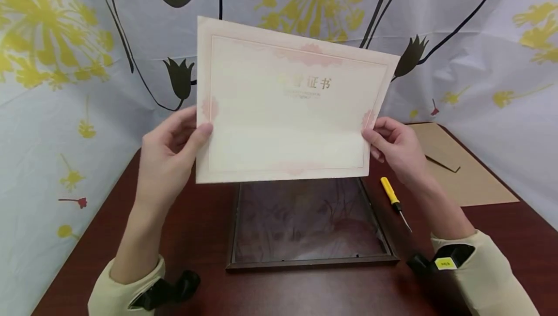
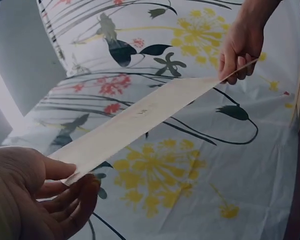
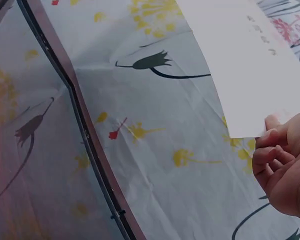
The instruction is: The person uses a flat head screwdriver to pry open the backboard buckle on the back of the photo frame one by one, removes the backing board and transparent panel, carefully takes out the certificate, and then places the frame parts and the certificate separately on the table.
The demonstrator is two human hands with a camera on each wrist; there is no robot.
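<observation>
A cream paper certificate (image 1: 279, 127) with a pink border and gold lettering is held up, slightly tilted, above the table. At its left edge the left hand (image 1: 167, 156) pinches it, thumb on the front. The right hand (image 1: 398, 149) pinches the opposite edge near the lower corner. Both wrist views show the same grip, with the left hand (image 2: 45, 195) and right hand (image 3: 285, 162) each at one end of the sheet. Below and behind the certificate lies a dark picture frame (image 1: 311, 263) with a glossy, reflective pane; the certificate hides its far edge.
Right of the frame, a yellow-handled screwdriver-like tool (image 1: 390, 192) with a bent-looking tip lies on the dark red table (image 1: 205, 243). A brown backing board (image 1: 466, 175) rests at the far right. White flower-printed cloth (image 1: 126, 35) encloses the table's back and sides.
</observation>
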